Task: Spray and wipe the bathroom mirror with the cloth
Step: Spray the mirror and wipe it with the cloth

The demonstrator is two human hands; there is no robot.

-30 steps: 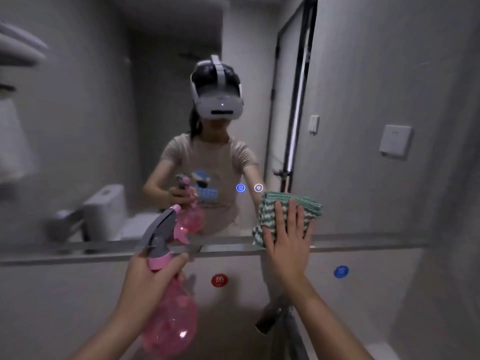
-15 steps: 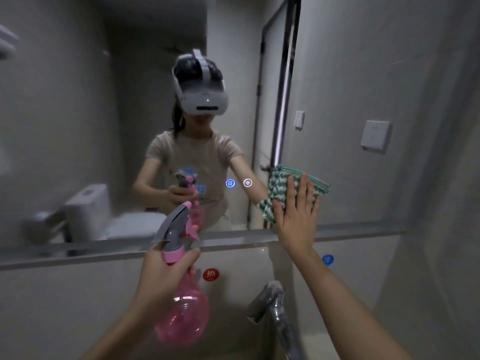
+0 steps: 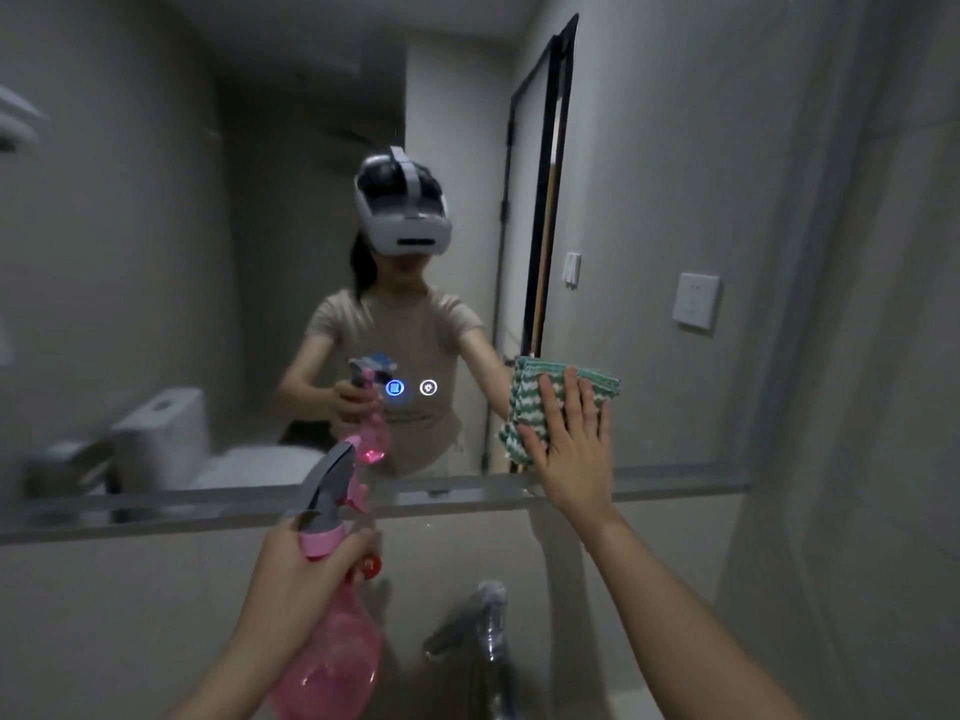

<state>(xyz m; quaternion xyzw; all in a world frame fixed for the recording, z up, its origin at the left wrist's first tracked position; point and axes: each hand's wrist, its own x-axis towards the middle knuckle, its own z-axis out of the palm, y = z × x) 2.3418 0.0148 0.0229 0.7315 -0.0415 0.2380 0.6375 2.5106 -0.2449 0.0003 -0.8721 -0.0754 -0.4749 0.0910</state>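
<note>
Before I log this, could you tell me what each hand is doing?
Left hand: closed around the pink spray bottle.
Right hand: open, pressing the cloth against the mirror.

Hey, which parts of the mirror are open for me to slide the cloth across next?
Open glass lies left of the cloth toward the lit buttons, and all above it. The right hand already sits low by the mirror bottom ledge; the spray bottle in the left hand crowds the lower middle.

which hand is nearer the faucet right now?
Left, though only by a little. The left hand grips the pink spray bottle just up-left of the faucet. The right hand is higher, pressing the cloth flat against the mirror.
</note>
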